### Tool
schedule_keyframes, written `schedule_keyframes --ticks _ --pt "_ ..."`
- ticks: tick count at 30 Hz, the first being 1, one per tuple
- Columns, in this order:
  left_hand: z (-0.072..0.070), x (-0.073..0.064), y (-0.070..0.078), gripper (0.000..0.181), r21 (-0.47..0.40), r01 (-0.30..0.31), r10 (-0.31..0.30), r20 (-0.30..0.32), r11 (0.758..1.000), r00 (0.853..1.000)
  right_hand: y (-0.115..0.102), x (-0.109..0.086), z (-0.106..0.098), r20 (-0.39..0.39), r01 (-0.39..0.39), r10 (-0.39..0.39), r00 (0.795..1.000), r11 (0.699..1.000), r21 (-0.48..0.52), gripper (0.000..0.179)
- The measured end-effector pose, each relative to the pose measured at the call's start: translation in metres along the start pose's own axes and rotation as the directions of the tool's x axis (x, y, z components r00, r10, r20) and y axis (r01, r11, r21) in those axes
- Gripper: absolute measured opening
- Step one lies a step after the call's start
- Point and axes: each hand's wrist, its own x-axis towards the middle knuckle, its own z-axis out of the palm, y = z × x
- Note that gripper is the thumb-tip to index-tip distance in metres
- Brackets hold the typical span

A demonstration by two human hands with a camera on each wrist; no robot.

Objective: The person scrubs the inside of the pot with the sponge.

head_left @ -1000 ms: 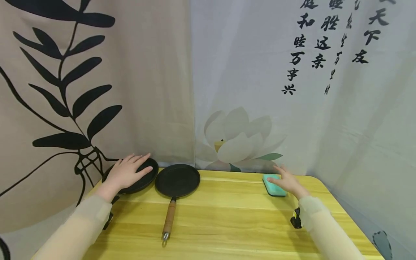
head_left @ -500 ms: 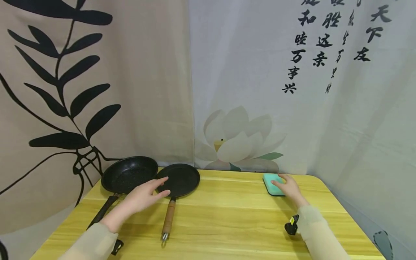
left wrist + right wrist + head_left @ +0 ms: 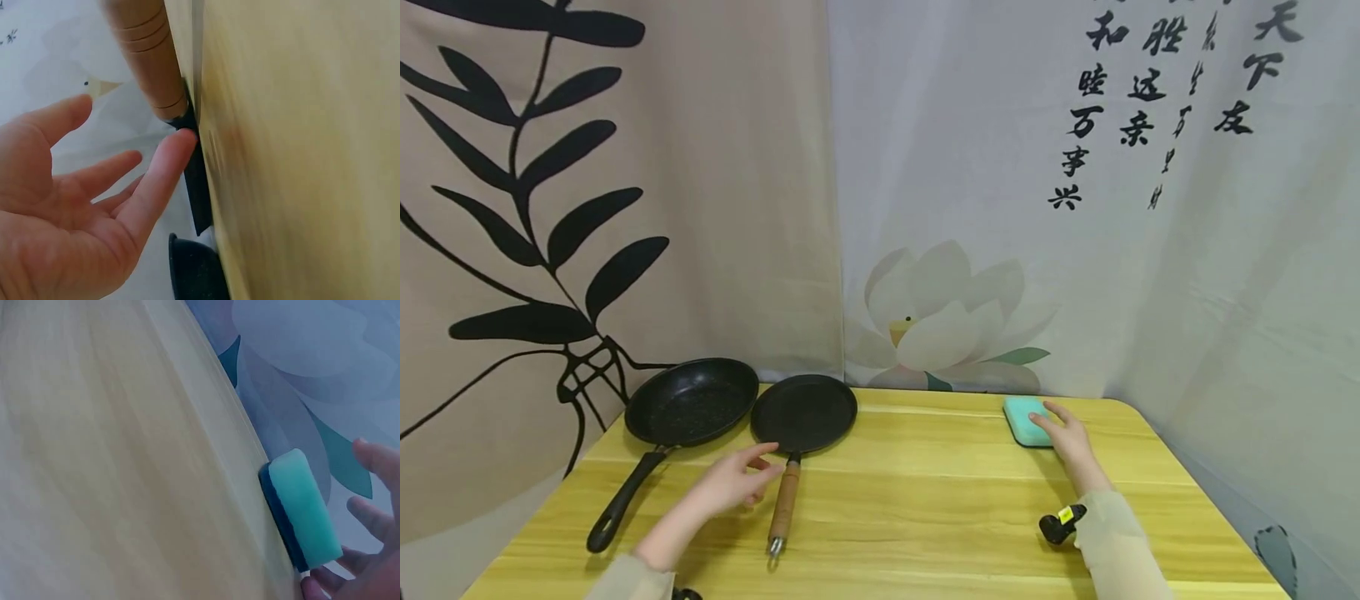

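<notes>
A black crepe pan [image 3: 805, 412] with a brown wooden handle [image 3: 784, 506] lies on the table. My left hand [image 3: 727, 486] hovers just left of that handle, thumb and forefinger apart around its near side. In the left wrist view, a fingertip of the left hand [image 3: 81, 194] overlaps the base of the wooden handle [image 3: 147, 59], and the palm holds nothing. At the back right, a turquoise sponge [image 3: 1024, 421] with a dark scouring side rests face down. My right hand [image 3: 1070, 442] is at its right edge; in the right wrist view, loosely spread fingers sit beside the sponge [image 3: 306, 512].
Left of the crepe pan stands a deeper black frying pan [image 3: 692, 402], its black handle [image 3: 625, 502] pointing to the front left. The wooden table [image 3: 917, 500] ends at a printed curtain [image 3: 760, 192] behind the pans and sponge.
My left hand has moved from over the frying pan rightward and nearer, to beside the wooden handle. My right hand has shifted from over the sponge to its right edge. Pans and sponge stay put.
</notes>
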Motion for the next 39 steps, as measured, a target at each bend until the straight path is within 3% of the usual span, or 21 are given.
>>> schedule_keyframes --ticks 6,12,18,24,35,39 --pt "0.001 -0.002 -0.002 0.07 -0.132 0.018 0.001 0.139 0.991 0.99 0.005 -0.005 0.009 0.002 -0.001 0.001 1.0 1.0 0.015 0.074" --pt "0.004 -0.004 0.001 0.073 -0.115 0.065 -0.039 0.216 0.991 0.976 0.011 -0.008 0.012 -0.001 -0.019 0.019 1.0 0.999 0.03 0.071" --pt "0.005 -0.006 0.001 0.075 -0.119 0.06 -0.025 0.277 0.991 0.961 0.011 -0.009 0.009 0.001 -0.024 0.024 1.0 1.0 0.019 0.07" --pt "0.007 -0.005 0.003 0.08 -0.117 0.071 -0.033 0.299 0.991 0.954 0.011 -0.007 0.009 -0.005 -0.019 0.019 1.0 1.0 -0.008 0.07" --pt "0.01 -0.009 0.01 0.086 -0.004 0.079 -0.075 0.257 0.997 0.963 0.013 -0.008 0.013 -0.006 -0.013 0.013 1.0 0.995 -0.096 0.075" --pt "0.011 -0.01 0.011 0.087 -0.006 0.054 -0.051 0.259 0.999 0.964 0.012 -0.008 0.014 -0.013 0.0 -0.002 1.0 0.991 -0.13 0.075"
